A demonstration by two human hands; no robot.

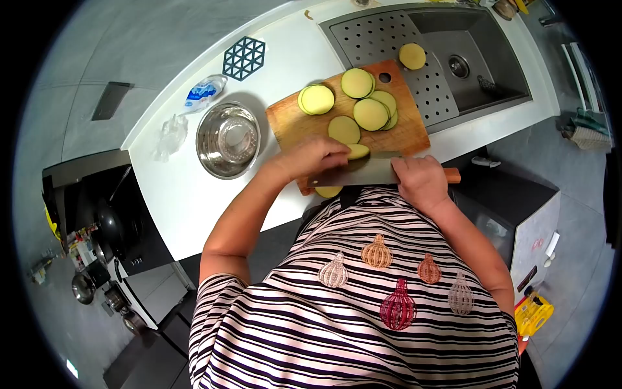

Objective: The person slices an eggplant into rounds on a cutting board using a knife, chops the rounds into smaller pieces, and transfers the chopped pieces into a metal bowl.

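Note:
My right hand [422, 183] grips a cleaver [363, 174] by the heel of its blade and its wooden handle. The broad blade lies across the near edge of a wooden cutting board [291, 133]. My left hand [316, 157] is closed at the fingertips on a pale yellow-green vegetable piece [358, 152], just beyond the blade. The piece is partly covered by the fingers. Several round slices with thin green rims, including a stacked pair [317, 100] and an overlapping group [371, 115], lie farther up the board. Another slice [329, 191] shows at the near edge.
Left of the board stands a steel bowl [228, 140], with a plastic bag [171, 137] and a blue-white packet [205, 93] beyond it. A hexagonal trivet [244, 58] lies behind. One round slice [412, 56] rests on the perforated drainboard [374, 32] beside the sink [495, 48].

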